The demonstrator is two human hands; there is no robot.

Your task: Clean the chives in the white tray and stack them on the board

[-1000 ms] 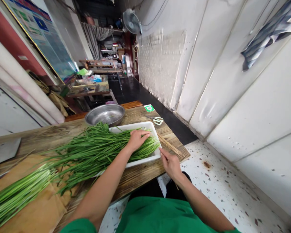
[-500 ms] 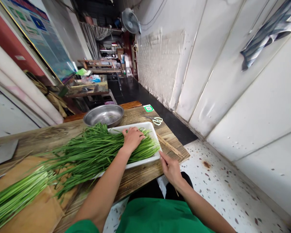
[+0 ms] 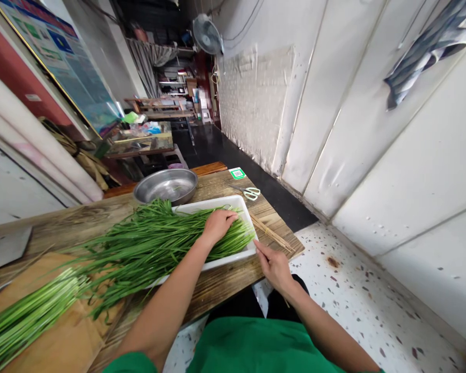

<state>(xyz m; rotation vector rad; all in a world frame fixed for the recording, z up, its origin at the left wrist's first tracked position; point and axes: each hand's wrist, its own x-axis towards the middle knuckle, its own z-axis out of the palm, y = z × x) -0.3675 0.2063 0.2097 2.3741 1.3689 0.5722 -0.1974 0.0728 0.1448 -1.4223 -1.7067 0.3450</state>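
Observation:
A large bundle of garlic chives (image 3: 151, 238) lies lengthwise in a white tray (image 3: 245, 204), its leaves trailing over the left end. My left hand (image 3: 218, 226) rests on the pale stem end, fingers drawn together on some of the chives. At the tray's near right corner is my right hand (image 3: 274, 265), closed, its fingertips by the rim. A thin straw (image 3: 287, 303) pokes out below that hand; its other end is hidden. Beside the tray lies a bundle of similar straws (image 3: 272, 232).
Scissors (image 3: 251, 193) and a green code card (image 3: 237, 173) lie beyond the tray. A steel bowl (image 3: 165, 185) stands behind the chives. On the left, more chives (image 3: 34, 313) lie on a brown board (image 3: 72, 336), near a cleaver (image 3: 10, 248).
My left hand has shifted slightly right along the stems, and its spread fingers have drawn together. My right hand stays almost in place at the tray corner.

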